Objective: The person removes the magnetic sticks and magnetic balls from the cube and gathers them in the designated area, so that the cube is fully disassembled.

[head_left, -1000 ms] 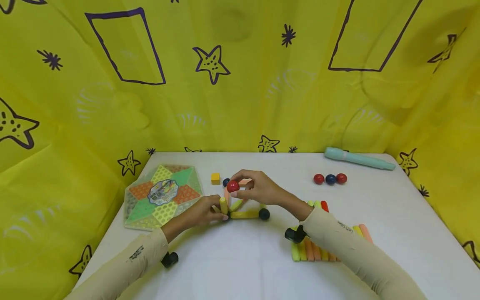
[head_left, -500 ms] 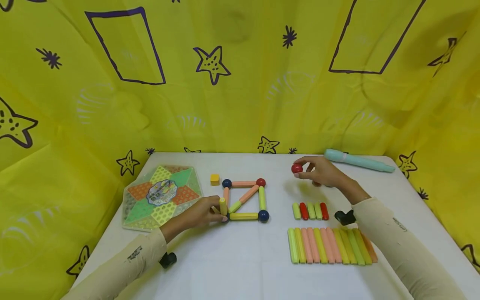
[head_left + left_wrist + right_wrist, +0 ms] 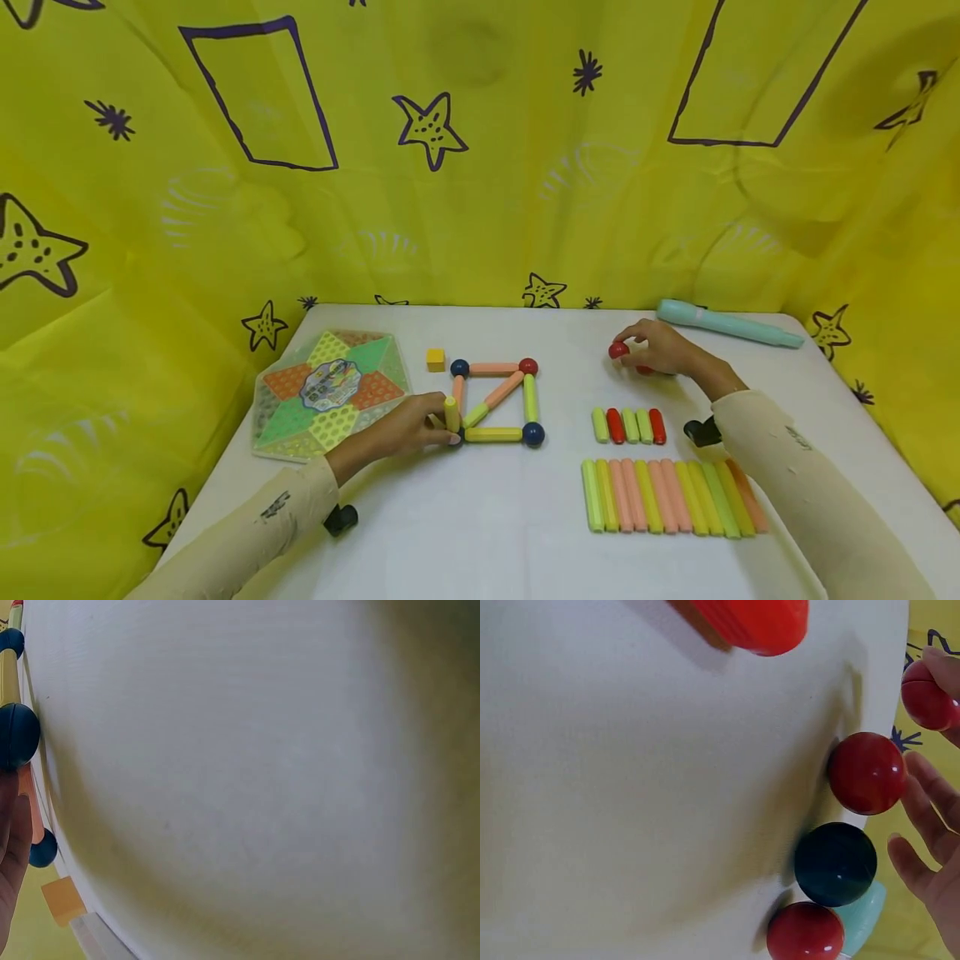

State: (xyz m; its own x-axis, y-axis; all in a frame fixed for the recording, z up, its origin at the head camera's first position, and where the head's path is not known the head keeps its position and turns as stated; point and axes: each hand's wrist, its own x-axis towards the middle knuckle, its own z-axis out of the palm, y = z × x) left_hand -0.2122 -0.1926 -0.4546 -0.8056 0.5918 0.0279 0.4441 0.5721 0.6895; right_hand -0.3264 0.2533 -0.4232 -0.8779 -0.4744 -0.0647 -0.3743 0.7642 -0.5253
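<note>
In the head view, my left hand holds the near-left corner of a flat square built from magnetic sticks and balls. Its fingertips pinch that corner's dark blue ball, beside an upright yellow stick. Dark blue balls and a red ball mark the other corners, and a pink-and-green diagonal crosses the square. At the right, my right hand pinches a red ball between thumb and finger. Close below its fingers, the right wrist view shows another red ball, a dark blue ball and a further red ball in a row.
Short green and red sticks lie in a row above a longer row of coloured sticks. A turquoise pen-shaped object lies at the back right. Left are a yellow cube and a hexagonal game board.
My right hand has carried the red ball from above the stick square rightward to the row of balls, lowering slightly in the last half second. My left hand stays at its corner.
</note>
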